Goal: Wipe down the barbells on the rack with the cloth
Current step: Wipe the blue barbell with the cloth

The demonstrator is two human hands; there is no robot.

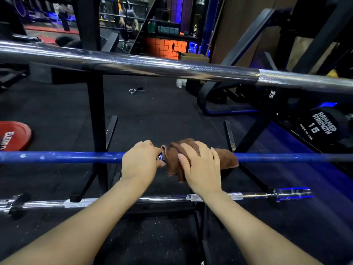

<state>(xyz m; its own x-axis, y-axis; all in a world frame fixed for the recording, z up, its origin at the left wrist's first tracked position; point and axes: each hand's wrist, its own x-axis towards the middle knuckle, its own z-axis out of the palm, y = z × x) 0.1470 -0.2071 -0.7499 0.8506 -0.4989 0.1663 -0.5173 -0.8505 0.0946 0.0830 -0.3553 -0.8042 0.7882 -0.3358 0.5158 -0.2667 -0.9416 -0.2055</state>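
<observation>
A blue barbell lies level across the black rack at mid height. A brown cloth is draped over its middle. My left hand grips the blue bar just left of the cloth, fingers curled over the top. My right hand lies on the cloth with fingers spread and curved, pressing it against the bar. A thick chrome barbell runs across the rack above. A thinner chrome barbell sits on the lowest level, under my forearms.
A red weight plate lies on the black rubber floor at left. A spring collar lies on the floor beyond the rack. A black Hammer Strength plate and machine frames stand at right.
</observation>
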